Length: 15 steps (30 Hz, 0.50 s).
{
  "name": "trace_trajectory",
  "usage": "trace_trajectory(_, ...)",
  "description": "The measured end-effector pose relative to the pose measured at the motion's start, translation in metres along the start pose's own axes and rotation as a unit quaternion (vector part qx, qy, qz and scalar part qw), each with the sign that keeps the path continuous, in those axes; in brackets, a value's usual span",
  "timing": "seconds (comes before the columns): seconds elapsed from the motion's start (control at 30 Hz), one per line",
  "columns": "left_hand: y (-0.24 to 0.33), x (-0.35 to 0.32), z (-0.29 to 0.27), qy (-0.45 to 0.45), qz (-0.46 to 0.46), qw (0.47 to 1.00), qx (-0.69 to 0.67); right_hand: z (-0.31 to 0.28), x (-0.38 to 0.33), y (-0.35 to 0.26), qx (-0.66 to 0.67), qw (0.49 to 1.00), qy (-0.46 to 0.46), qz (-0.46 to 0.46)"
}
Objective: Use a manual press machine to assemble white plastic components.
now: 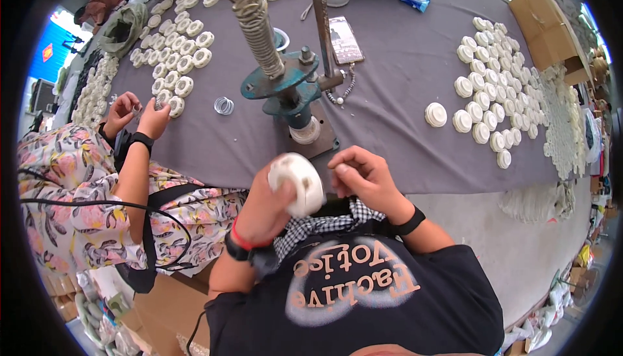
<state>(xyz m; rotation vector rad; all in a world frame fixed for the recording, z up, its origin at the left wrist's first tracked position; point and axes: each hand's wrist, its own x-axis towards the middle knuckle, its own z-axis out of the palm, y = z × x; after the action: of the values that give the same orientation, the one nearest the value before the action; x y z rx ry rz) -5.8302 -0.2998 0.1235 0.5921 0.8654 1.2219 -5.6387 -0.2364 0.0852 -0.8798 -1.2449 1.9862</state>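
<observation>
Head view looks down on a grey table (402,90) where a blue-green press (285,83) stands at the near edge, straight ahead of the person. White discs in a cluster (500,77) lie well to the right of the press, and more lie in rows (175,51) to its left, near a co-worker's hands (139,116). Just below the press base, the left hand (269,203) wraps its grip around a white disc (297,184), held on edge with its flat face turned right. The right hand (366,178) sits just beside that face, nearer it than anything else, fingers curled with the tips pressed together; whether they pinch something small cannot be told.
</observation>
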Motion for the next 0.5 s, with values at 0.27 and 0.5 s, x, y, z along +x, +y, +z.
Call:
trace_trajectory(0.27, 0.047, -0.046, 0.066, -0.292, -0.143, 0.92, -0.219, -0.032, -0.013, 0.061, -0.033, 0.993, 0.107, 0.036)
trace_trajectory(0.5, 0.064, -0.031, 0.085, -0.309, -0.331, 0.864, -0.221, -0.038, -0.014, 0.074, -0.052, 0.985, 0.158, 0.043)
